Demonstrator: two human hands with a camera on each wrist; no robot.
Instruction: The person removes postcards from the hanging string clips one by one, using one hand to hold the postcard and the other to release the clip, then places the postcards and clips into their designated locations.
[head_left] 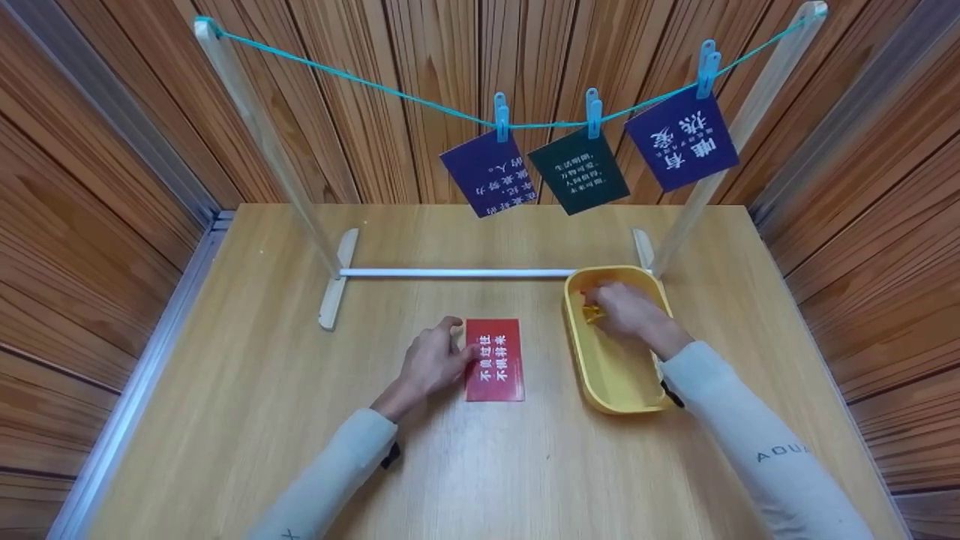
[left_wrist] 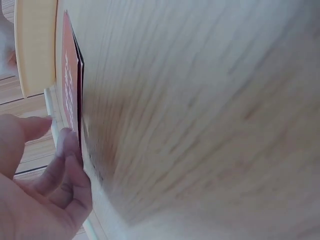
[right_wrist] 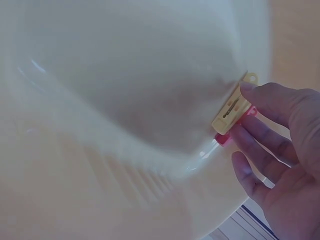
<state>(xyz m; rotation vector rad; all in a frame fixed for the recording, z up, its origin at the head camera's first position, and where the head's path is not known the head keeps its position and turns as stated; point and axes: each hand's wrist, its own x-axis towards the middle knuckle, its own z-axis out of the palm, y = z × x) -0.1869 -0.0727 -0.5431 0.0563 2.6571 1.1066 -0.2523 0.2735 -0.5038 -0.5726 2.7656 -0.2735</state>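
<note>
In the head view, a red card [head_left: 495, 375] with white characters lies on the table. The left hand [head_left: 433, 361] is at its left side, with one digit over the card's edge. Up close, fingertips touch the red card [left_wrist: 71, 75] while another digit stands apart from it. Inside the yellow tray [head_left: 589, 371], the right hand [head_left: 626, 307] pinches a yellow clothespin [right_wrist: 232, 112] between thumb and fingers. A red clothespin [right_wrist: 222, 138] shows just behind the yellow one; whether it is gripped too cannot be told.
A teal line [head_left: 375, 86] sags between two wooden posts above the table. Blue clothespins [head_left: 594, 112] hold a purple card [head_left: 487, 176], a dark green card [head_left: 577, 176] and another purple card [head_left: 686, 142]. A white rod [head_left: 457, 274] joins the posts' feet. Wood-patterned walls surround the table.
</note>
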